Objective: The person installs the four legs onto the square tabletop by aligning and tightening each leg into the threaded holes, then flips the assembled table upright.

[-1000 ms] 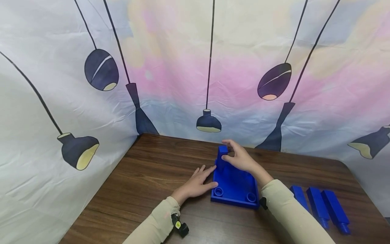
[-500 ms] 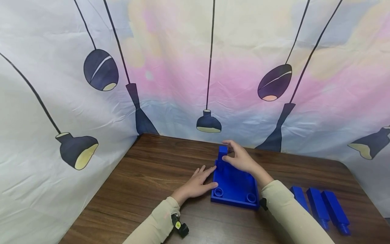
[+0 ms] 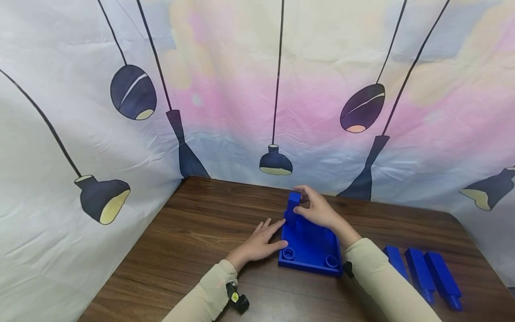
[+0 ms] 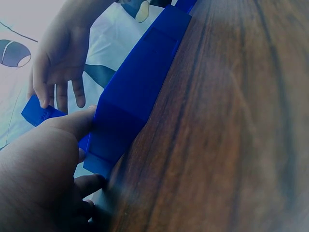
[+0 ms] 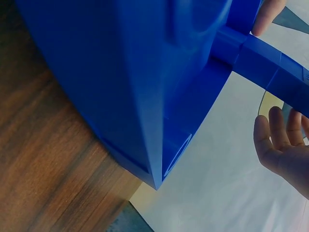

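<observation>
So the blue post is standing in the upper-left corner of the blue tray, right of center in the frame, and the right hand is apparently pinching its upper end, thumb on it and, as far as I can make out, index finger behind, other fingers hanging free. Left hand isn't gripping anything: it's lying fairly straight-fingered against the tray's left side, thumb touching the rim. Can't see how the post's foot is sitting. It's all looking like hard plastic, so I'm guessing light, stiff, a bit slick, not too fragile, though the narrow pegs on the spare posts at lower right are probably the weak bit. I'd be holding a post high on its flat sides and steadying the tray by its outer wall, since something that light is probably sliding easily on the wood table.
</observation>
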A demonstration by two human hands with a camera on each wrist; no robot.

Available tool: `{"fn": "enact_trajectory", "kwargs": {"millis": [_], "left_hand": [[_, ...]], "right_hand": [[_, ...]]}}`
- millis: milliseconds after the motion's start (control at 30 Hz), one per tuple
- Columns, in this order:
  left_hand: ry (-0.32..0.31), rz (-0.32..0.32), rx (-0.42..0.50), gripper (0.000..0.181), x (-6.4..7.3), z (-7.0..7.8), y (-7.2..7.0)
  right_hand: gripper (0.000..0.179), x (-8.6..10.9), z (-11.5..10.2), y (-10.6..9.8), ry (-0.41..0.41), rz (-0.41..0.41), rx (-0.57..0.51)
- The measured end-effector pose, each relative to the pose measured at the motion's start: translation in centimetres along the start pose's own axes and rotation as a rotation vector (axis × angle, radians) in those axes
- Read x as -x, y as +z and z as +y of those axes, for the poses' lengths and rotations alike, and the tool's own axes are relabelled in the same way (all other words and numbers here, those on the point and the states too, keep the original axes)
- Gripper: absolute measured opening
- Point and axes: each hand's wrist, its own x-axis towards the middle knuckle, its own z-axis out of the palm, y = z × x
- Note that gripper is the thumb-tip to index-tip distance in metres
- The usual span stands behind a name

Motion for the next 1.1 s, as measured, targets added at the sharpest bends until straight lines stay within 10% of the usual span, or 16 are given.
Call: {"fn": "enact_trajectory", "kwargs": {"millis": [1100], "left_hand": [[-0.007,0.004,0.000,0.072,-0.08,-0.23,0.19]], "right_hand": [[0.063,-0.04,0.05,0.00,0.031,-0.015,0.040]]}}
